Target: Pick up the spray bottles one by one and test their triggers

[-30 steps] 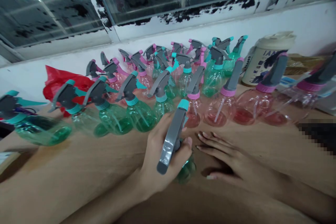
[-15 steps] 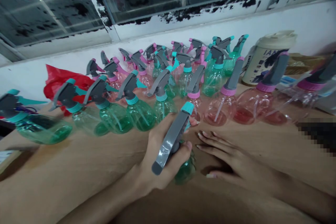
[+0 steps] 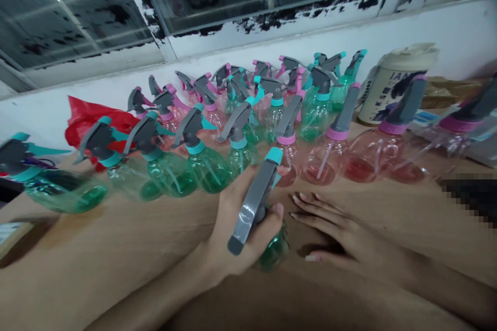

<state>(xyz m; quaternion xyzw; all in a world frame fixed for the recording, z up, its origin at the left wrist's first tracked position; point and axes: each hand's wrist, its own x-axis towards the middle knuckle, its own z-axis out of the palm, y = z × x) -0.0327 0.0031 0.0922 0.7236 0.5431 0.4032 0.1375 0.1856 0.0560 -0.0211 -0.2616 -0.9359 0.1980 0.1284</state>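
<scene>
My left hand [image 3: 236, 227] is wrapped round the neck of a green spray bottle [image 3: 275, 251] with a grey head and turquoise nozzle. The nozzle points away from me, and the hand hides most of the trigger and collar. To its right, my right hand [image 3: 341, 230] lies on the wooden table [image 3: 155, 248] with fingers stretched out, holding nothing. Just beyond both hands runs a row of spray bottles, among them a green bottle [image 3: 212, 170] with a turquoise collar and a pink bottle [image 3: 320, 165] with a pink collar.
Several more pink and green spray bottles stand close together behind the front row, by the white wall [image 3: 116, 75]. A red plastic bag [image 3: 93, 124] lies at the back left. At the back right stands a cream coffee tumbler [image 3: 392, 83]. Windows with peeling paint rise above.
The spray head in my left hand has tilted slightly to the right and then back again. My right hand has stayed in place, and the other bottles stand as before.
</scene>
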